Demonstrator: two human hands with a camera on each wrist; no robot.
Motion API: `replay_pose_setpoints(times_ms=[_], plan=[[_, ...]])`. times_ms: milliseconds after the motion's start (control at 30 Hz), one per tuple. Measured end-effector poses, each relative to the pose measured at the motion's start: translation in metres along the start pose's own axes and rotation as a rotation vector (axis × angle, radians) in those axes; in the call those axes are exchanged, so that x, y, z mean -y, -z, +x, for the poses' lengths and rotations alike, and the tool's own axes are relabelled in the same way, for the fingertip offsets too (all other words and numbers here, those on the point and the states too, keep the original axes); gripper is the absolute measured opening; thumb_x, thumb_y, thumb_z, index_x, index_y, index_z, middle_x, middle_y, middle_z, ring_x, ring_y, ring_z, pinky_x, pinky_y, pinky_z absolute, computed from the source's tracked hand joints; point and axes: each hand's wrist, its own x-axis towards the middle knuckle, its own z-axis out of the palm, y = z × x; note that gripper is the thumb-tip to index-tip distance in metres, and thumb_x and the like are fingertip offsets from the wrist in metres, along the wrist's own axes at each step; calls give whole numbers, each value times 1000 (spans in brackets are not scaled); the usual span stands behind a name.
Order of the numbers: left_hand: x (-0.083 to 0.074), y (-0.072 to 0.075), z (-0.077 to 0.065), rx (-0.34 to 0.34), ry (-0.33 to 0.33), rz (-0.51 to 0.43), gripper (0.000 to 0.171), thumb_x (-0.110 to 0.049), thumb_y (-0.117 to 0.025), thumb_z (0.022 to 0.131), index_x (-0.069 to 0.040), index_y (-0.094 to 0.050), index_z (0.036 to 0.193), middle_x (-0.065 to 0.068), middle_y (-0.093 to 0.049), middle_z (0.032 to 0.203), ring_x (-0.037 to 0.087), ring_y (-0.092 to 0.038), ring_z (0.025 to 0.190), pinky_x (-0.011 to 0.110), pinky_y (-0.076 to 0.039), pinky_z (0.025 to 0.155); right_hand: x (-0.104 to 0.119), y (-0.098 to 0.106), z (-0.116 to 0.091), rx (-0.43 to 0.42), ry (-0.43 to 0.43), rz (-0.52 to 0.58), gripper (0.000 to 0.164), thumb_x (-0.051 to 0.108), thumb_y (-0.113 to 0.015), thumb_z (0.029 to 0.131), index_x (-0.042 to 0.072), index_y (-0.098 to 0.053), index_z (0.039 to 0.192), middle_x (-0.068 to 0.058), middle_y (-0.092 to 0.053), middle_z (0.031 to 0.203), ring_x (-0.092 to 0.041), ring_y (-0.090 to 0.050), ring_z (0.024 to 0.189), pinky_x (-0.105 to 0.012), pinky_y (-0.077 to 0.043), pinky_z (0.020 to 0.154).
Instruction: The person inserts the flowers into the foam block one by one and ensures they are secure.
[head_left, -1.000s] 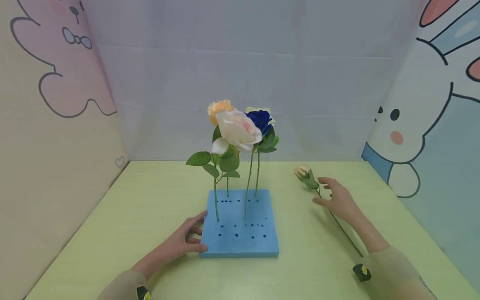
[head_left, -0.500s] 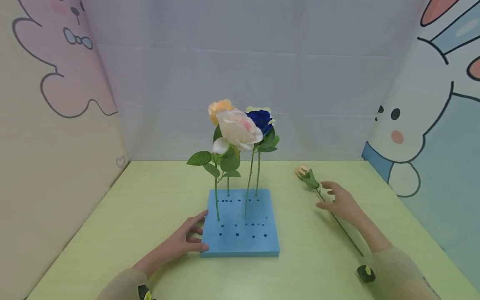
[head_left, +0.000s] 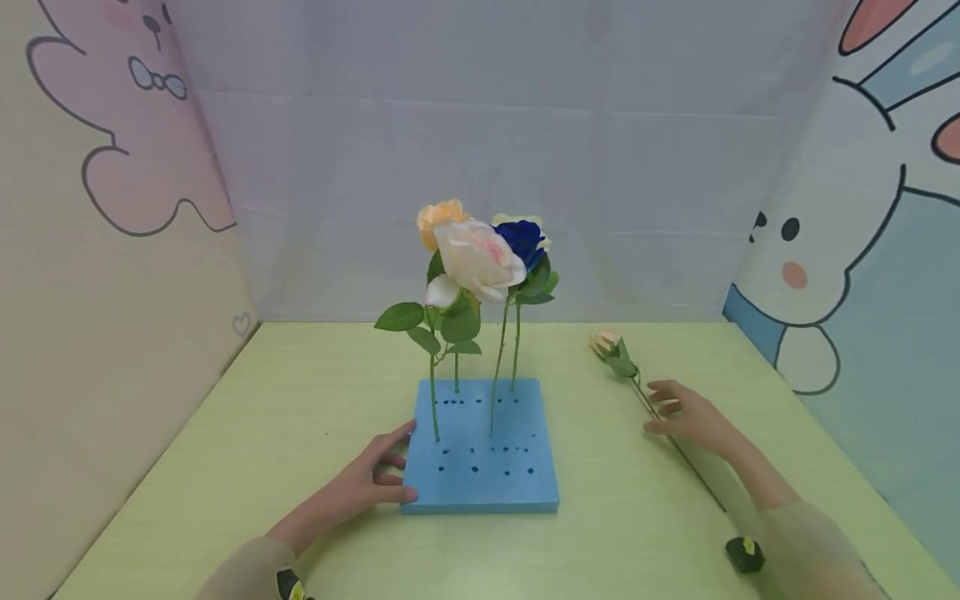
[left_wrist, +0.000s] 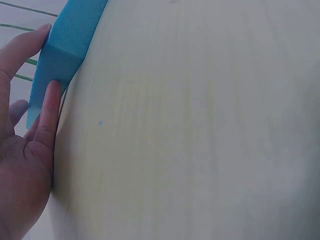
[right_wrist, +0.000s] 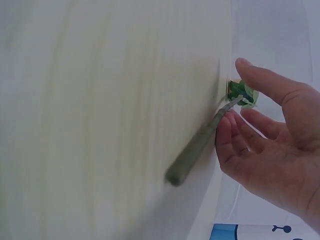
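A blue foam board [head_left: 491, 492] with rows of holes lies on the table. My left hand [head_left: 360, 483] rests along its left side, thumb on the near corner, forefinger at the edge. From the left wrist view, one straight finger [left_wrist: 49, 112] presses the board's side. On the right a peach rose [head_left: 604, 342] lies slantwise, bloom away from me. Over its stem, my right hand [head_left: 693, 422] hovers with thumb and fingers on either side. A gap shows between thumb and fingertips around the stem [right_wrist: 192, 152] in the right wrist view.
Several upright flowers stand in the board: an orange one [head_left: 438, 218], a large pale pink one [head_left: 480, 260], a dark blue one [head_left: 522, 240] and a pale yellow one behind it. A grey curtain [head_left: 420, 142] and printed side panels [head_left: 847, 250] enclose the table [head_left: 300, 392].
My right hand has moved back along the rose's stem, toward me and slightly right, away from the leaves. The left hand stays on the board.
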Motion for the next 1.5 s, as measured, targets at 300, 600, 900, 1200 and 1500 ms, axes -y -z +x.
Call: replay_pose_setpoints(times_ms=[300, 600, 900, 1200, 1500], plan=[[-1, 0, 1, 0, 11, 1, 98, -26, -79, 85, -18, -16, 160, 22, -27, 155, 28, -51, 119, 23, -54, 91, -17, 4, 2, 108, -37, 102, 80, 29, -76, 87, -2, -35, 148, -29, -47, 143, -45, -51, 126, -46, -51, 96], [-3, 0, 0, -3, 23, 10, 98, -27, -78, 85, -19, -16, 160, 21, -28, 155, 27, -50, 120, 23, -53, 91, -17, 8, 3, 143, -23, 135, 75, 24, -75, 87, -4, -38, 146, -24, -54, 127, -29, -54, 113, -26, -49, 82], [-2, 0, 0, -8, 35, 2, 98, -27, -79, 85, -21, -16, 160, 19, -28, 155, 27, -50, 120, 24, -53, 92, -16, 8, 4, 152, -32, 106, 68, 19, -75, 87, -6, -43, 142, -14, -58, 112, -20, -52, 101, -22, -47, 78], [-1, 0, 1, -10, 25, 0, 98, -26, -79, 84, -22, -17, 160, 19, -28, 155, 27, -51, 119, 23, -53, 91, -18, 11, 4, 190, -32, 147, 70, 22, -74, 88, -4, -41, 144, -13, -57, 114, -13, -51, 100, -21, -46, 78], [0, 0, 1, -13, 31, 6, 98, -28, -79, 84, -22, -17, 160, 19, -28, 154, 27, -51, 119, 23, -53, 92, -16, 10, 4, 188, -20, 178, 62, 19, -70, 91, -6, -44, 142, -11, -58, 109, -6, -51, 93, -19, -44, 78]])
